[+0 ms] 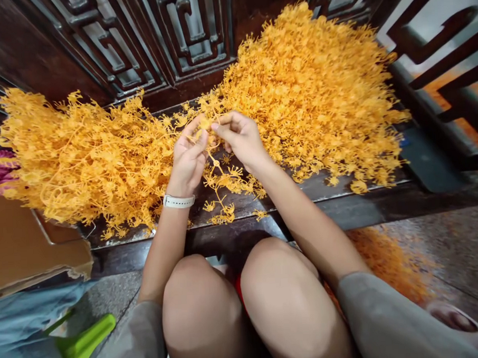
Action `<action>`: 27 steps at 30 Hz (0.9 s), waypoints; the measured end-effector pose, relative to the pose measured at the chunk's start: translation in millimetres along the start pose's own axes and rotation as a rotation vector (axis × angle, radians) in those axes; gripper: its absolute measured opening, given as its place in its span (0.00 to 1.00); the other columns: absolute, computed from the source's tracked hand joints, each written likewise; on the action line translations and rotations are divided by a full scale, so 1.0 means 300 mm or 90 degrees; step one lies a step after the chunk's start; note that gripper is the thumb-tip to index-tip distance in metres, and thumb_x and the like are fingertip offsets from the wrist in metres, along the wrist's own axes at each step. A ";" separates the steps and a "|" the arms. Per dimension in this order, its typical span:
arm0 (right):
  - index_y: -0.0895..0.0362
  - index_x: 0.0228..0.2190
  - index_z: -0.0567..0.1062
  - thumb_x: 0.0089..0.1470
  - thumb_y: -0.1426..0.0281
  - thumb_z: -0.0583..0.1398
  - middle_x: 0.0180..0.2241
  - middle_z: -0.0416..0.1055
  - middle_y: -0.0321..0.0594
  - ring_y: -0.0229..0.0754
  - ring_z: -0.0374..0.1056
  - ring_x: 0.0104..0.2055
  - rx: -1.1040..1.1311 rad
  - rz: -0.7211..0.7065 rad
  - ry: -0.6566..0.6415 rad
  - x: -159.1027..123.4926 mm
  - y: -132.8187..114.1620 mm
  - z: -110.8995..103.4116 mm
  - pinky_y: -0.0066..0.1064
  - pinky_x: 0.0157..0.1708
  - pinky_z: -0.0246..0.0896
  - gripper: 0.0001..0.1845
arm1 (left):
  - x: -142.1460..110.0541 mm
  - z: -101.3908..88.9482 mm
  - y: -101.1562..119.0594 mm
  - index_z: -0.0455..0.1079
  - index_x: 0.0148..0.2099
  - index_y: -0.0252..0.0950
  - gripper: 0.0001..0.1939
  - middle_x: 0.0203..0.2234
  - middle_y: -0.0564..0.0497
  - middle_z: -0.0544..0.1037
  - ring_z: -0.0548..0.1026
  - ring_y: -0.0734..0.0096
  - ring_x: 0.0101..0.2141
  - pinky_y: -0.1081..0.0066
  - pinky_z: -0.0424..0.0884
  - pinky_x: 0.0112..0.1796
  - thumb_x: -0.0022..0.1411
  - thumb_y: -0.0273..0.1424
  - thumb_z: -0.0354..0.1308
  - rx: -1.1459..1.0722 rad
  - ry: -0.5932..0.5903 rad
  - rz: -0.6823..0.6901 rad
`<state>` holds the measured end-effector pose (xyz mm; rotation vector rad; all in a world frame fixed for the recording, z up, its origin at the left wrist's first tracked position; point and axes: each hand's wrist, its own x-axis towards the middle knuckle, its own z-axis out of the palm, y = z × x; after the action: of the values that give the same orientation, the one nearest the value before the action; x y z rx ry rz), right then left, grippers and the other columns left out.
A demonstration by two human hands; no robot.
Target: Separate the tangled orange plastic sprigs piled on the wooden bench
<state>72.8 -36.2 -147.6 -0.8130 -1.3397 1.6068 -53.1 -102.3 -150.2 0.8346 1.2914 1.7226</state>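
Note:
Both hands meet over a dark wooden bench (244, 213), between two heaps of yellow-orange plastic flower pieces. My left hand (191, 157), with a pale band at its wrist, pinches a yellow plastic flower sprig (216, 163) between thumb and fingers. My right hand (239, 137) is closed, its thumb and forefinger together at the upper end of the same sprig. Part of the sprig is hidden by the fingers, and its lower end hangs down. Close by lie the left heap (95, 159) and the larger right heap (310, 91). Loose pieces (223, 214) lie below my hands.
Dark carved lattice panels (193, 30) stand behind the bench. A cardboard box (31, 241) and purple pieces (0, 171) are at the left. Lower left shows a bright green plastic object (90, 341) beside blue denim (27, 330). Orange bits (389, 262) cover the floor at right.

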 end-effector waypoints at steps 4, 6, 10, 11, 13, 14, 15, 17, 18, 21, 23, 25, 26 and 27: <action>0.52 0.33 0.69 0.53 0.52 0.70 0.32 0.69 0.36 0.38 0.63 0.32 0.084 0.036 0.042 0.012 -0.010 -0.025 0.32 0.29 0.61 0.21 | -0.009 -0.005 0.000 0.78 0.56 0.47 0.27 0.40 0.49 0.78 0.81 0.62 0.46 0.68 0.77 0.46 0.55 0.31 0.79 -0.009 -0.044 -0.036; 0.52 0.33 0.68 0.52 0.51 0.69 0.31 0.70 0.36 0.38 0.64 0.31 0.120 0.056 0.059 0.019 -0.014 -0.038 0.32 0.29 0.61 0.22 | -0.010 -0.006 0.000 0.78 0.57 0.46 0.26 0.35 0.49 0.77 0.81 0.63 0.44 0.69 0.77 0.43 0.56 0.31 0.78 -0.009 -0.033 -0.045; 0.52 0.32 0.68 0.53 0.50 0.66 0.29 0.71 0.37 0.39 0.65 0.32 0.161 0.099 0.025 0.022 -0.028 -0.052 0.32 0.30 0.62 0.21 | -0.001 -0.002 0.002 0.78 0.54 0.44 0.21 0.32 0.50 0.76 0.81 0.64 0.41 0.71 0.76 0.39 0.59 0.34 0.76 -0.015 -0.002 -0.036; 0.52 0.31 0.67 0.53 0.50 0.65 0.28 0.71 0.37 0.38 0.65 0.31 0.174 0.110 0.007 0.020 -0.034 -0.053 0.32 0.30 0.62 0.20 | 0.000 -0.001 0.003 0.78 0.53 0.44 0.21 0.33 0.50 0.76 0.81 0.65 0.41 0.71 0.76 0.38 0.58 0.35 0.77 -0.015 0.001 -0.033; 0.52 0.30 0.67 0.53 0.51 0.66 0.26 0.69 0.35 0.37 0.62 0.28 0.197 0.132 -0.023 0.012 -0.045 -0.053 0.31 0.27 0.61 0.20 | -0.002 0.003 0.005 0.78 0.51 0.44 0.21 0.34 0.49 0.78 0.80 0.66 0.39 0.72 0.75 0.35 0.57 0.36 0.77 -0.008 0.004 -0.036; 0.52 0.29 0.66 0.53 0.51 0.66 0.25 0.68 0.34 0.36 0.59 0.26 0.203 0.139 -0.032 0.008 -0.051 -0.052 0.30 0.25 0.59 0.20 | -0.005 0.005 0.007 0.78 0.51 0.45 0.21 0.34 0.50 0.78 0.80 0.67 0.37 0.73 0.74 0.34 0.57 0.37 0.78 -0.001 0.006 -0.041; 0.52 0.29 0.66 0.52 0.52 0.67 0.24 0.66 0.33 0.35 0.57 0.25 0.203 0.143 -0.040 0.005 -0.054 -0.050 0.30 0.23 0.56 0.21 | -0.009 0.006 0.009 0.78 0.51 0.45 0.21 0.35 0.50 0.79 0.79 0.68 0.35 0.73 0.73 0.32 0.57 0.38 0.77 0.007 0.008 -0.045; 0.52 0.29 0.68 0.51 0.53 0.70 0.22 0.64 0.31 0.34 0.53 0.23 0.184 0.139 -0.053 -0.002 -0.058 -0.044 0.29 0.21 0.51 0.21 | -0.017 0.007 0.015 0.78 0.53 0.46 0.22 0.36 0.50 0.80 0.78 0.71 0.32 0.74 0.71 0.30 0.58 0.38 0.77 0.019 0.013 -0.043; 0.52 0.30 0.69 0.50 0.53 0.71 0.22 0.64 0.30 0.33 0.51 0.22 0.169 0.134 -0.059 -0.004 -0.058 -0.041 0.29 0.20 0.49 0.21 | -0.020 0.007 0.017 0.78 0.53 0.46 0.22 0.37 0.49 0.80 0.77 0.72 0.31 0.74 0.71 0.29 0.58 0.39 0.77 0.022 0.020 -0.036; 0.53 0.32 0.72 0.50 0.53 0.72 0.24 0.67 0.31 0.32 0.51 0.22 0.130 0.119 -0.077 -0.010 -0.053 -0.029 0.28 0.20 0.46 0.20 | -0.020 0.002 0.025 0.78 0.55 0.47 0.20 0.42 0.48 0.82 0.78 0.72 0.32 0.74 0.72 0.30 0.62 0.41 0.74 0.022 0.038 -0.020; 0.53 0.33 0.73 0.51 0.53 0.72 0.26 0.68 0.32 0.32 0.52 0.22 0.121 0.112 -0.096 -0.014 -0.052 -0.024 0.28 0.20 0.47 0.20 | -0.016 -0.002 0.028 0.79 0.55 0.48 0.19 0.43 0.48 0.81 0.79 0.71 0.33 0.73 0.73 0.32 0.63 0.42 0.73 0.021 0.042 -0.020; 0.53 0.32 0.73 0.51 0.54 0.73 0.27 0.68 0.32 0.32 0.54 0.23 0.111 0.106 -0.110 -0.017 -0.052 -0.023 0.29 0.22 0.50 0.20 | -0.012 -0.004 0.028 0.79 0.55 0.48 0.19 0.42 0.49 0.80 0.79 0.70 0.35 0.72 0.74 0.33 0.63 0.41 0.73 0.019 0.042 -0.028; 0.54 0.31 0.73 0.51 0.55 0.73 0.27 0.68 0.32 0.32 0.55 0.23 0.104 0.102 -0.110 -0.018 -0.052 -0.024 0.29 0.23 0.52 0.20 | -0.010 -0.005 0.028 0.80 0.55 0.49 0.18 0.41 0.49 0.79 0.80 0.70 0.35 0.72 0.75 0.33 0.63 0.41 0.73 0.018 0.043 -0.031; 0.54 0.31 0.73 0.51 0.56 0.73 0.27 0.67 0.32 0.32 0.56 0.24 0.096 0.098 -0.106 -0.018 -0.052 -0.025 0.30 0.24 0.54 0.19 | -0.009 -0.005 0.027 0.80 0.55 0.48 0.18 0.39 0.49 0.78 0.80 0.70 0.36 0.72 0.75 0.34 0.63 0.40 0.73 0.017 0.044 -0.035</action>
<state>85.0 -37.3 -134.2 -0.7175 -1.2779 1.9072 -54.9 -106.6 -142.7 0.7541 1.3728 1.7080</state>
